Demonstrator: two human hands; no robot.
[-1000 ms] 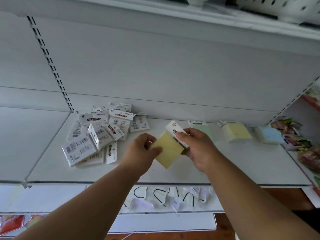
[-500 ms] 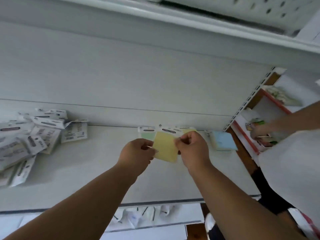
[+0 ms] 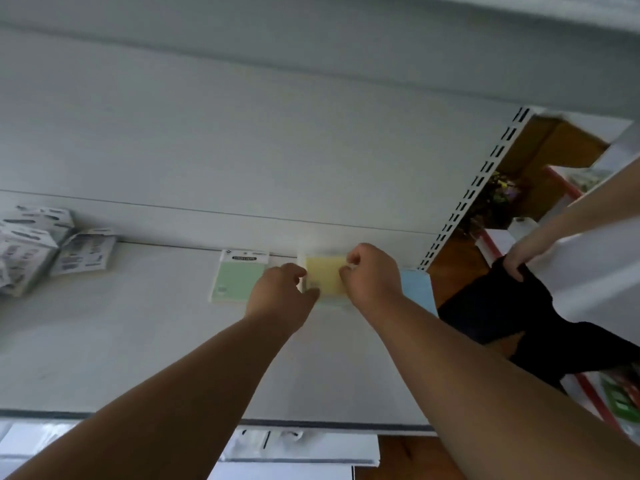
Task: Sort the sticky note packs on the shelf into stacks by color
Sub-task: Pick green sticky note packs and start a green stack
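A yellow sticky note pack (image 3: 323,276) sits low over the yellow stack near the back of the white shelf (image 3: 138,341). My left hand (image 3: 282,294) pinches its left edge and my right hand (image 3: 372,275) grips its right edge. A green pack (image 3: 237,280) lies flat just left of my left hand. A blue pack (image 3: 417,291) shows to the right, partly hidden by my right wrist. A heap of unsorted packs (image 3: 31,249), white backs up, lies at the far left.
The slotted upright (image 3: 464,199) ends the shelf at the right. Beyond it another person's hand (image 3: 526,251) rests on a neighbouring shelf with goods. The shelf's front edge (image 3: 311,426) runs below my forearms.
Both hands carried the yellow pack away from the heap, rightward and toward the back of the shelf, and lowered it onto the yellow stack. The view swung right.
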